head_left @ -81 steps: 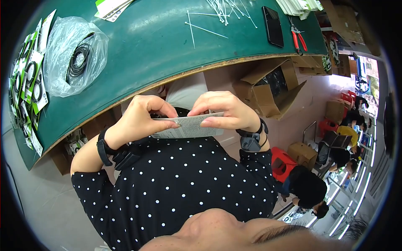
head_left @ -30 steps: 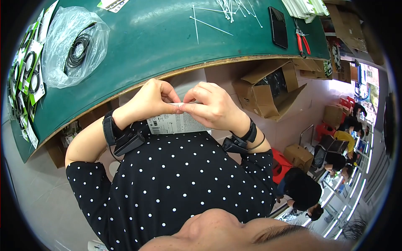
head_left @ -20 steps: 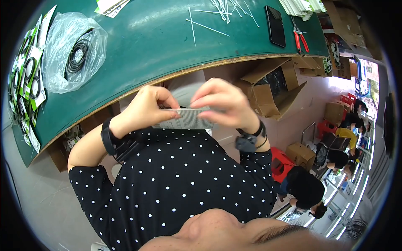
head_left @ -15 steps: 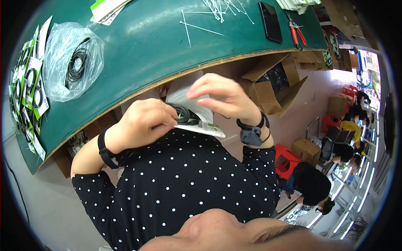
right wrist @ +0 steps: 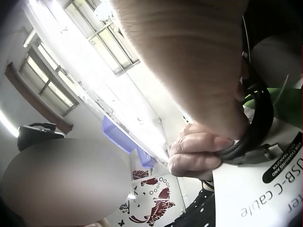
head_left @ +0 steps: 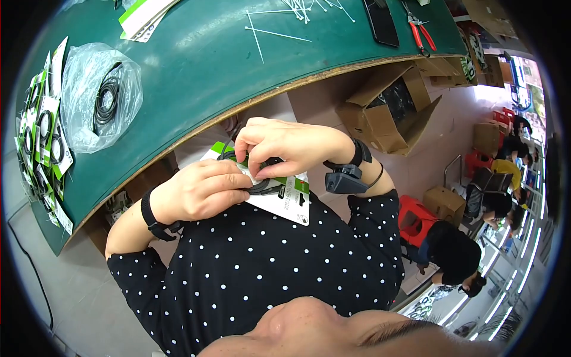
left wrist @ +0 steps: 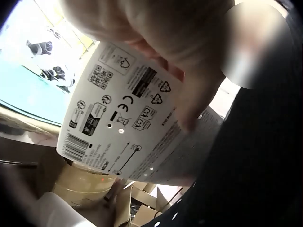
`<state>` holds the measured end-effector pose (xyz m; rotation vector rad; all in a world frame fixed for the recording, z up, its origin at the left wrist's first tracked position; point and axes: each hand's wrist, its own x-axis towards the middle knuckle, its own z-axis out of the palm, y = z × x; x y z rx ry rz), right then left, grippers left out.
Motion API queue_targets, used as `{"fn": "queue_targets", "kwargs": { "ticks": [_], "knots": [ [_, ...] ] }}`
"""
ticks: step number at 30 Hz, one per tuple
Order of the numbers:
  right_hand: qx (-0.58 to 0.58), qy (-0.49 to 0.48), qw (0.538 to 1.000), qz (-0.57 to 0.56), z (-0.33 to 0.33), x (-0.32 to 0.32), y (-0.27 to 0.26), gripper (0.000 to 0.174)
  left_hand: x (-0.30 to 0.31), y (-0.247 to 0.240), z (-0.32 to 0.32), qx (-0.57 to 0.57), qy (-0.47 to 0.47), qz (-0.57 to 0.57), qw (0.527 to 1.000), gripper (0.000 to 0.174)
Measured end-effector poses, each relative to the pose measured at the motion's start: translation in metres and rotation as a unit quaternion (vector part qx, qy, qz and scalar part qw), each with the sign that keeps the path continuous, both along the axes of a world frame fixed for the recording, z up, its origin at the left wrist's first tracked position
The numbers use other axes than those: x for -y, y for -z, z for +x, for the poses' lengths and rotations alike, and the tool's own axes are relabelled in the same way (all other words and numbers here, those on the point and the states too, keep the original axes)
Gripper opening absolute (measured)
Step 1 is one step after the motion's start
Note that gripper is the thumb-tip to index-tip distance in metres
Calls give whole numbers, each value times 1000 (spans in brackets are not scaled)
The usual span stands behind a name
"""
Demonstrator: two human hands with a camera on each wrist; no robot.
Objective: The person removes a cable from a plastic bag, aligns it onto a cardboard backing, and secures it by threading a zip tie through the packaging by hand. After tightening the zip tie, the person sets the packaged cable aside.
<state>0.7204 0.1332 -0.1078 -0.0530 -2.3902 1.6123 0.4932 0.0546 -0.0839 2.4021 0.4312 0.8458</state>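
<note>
A white-and-green packaging card printed "USB-C cable" lies tilted before the person's chest, its front facing up. On it sits a coiled black cable, its plug showing in the right wrist view. The left hand grips the card's left side, fingers over the coil; its thumb presses the printed back in the left wrist view. The right hand reaches over from the other side, thumb and fingers curled down onto the coil beside the left fingertips. Part of the coil is hidden under both hands.
The green table bears a clear bag with a coiled cable, a pile of carded cables, white cable ties, a phone and red-handled pliers. An opened cardboard box stands below its edge.
Earlier both hands pinched at the card's upper edge with its printed back toward the head camera. The right hand lifted off, the card turned front up, and the right fingers came down on the coil.
</note>
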Motion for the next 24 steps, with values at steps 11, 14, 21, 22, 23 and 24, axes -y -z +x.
{"fn": "queue_targets", "kwargs": {
  "ticks": [11, 14, 21, 22, 23, 24],
  "knots": [
    [101, 49, 959, -260, 4, -10, 0, 10, -7, 5, 1, 19, -35, -38, 998, 18],
    [125, 126, 927, -330, 6, -4, -3, 10, -9, 7, -2, 35, -58, -53, 996, 19],
    [18, 222, 778, -588, -2, 26, 19, 10, -1, 18, -4, 41, -83, -59, 994, 20],
    [17, 220, 776, -590, -4, 30, 19, 10, 0, 19, -5, 39, -85, -58, 994, 20],
    [13, 226, 748, -624, -6, 34, 19, 10, 0, 19, -6, 37, -86, -60, 994, 20],
    [9, 232, 718, -656, -7, 37, 18, 9, 2, 21, -6, 41, -87, -63, 993, 20]
  ]
}}
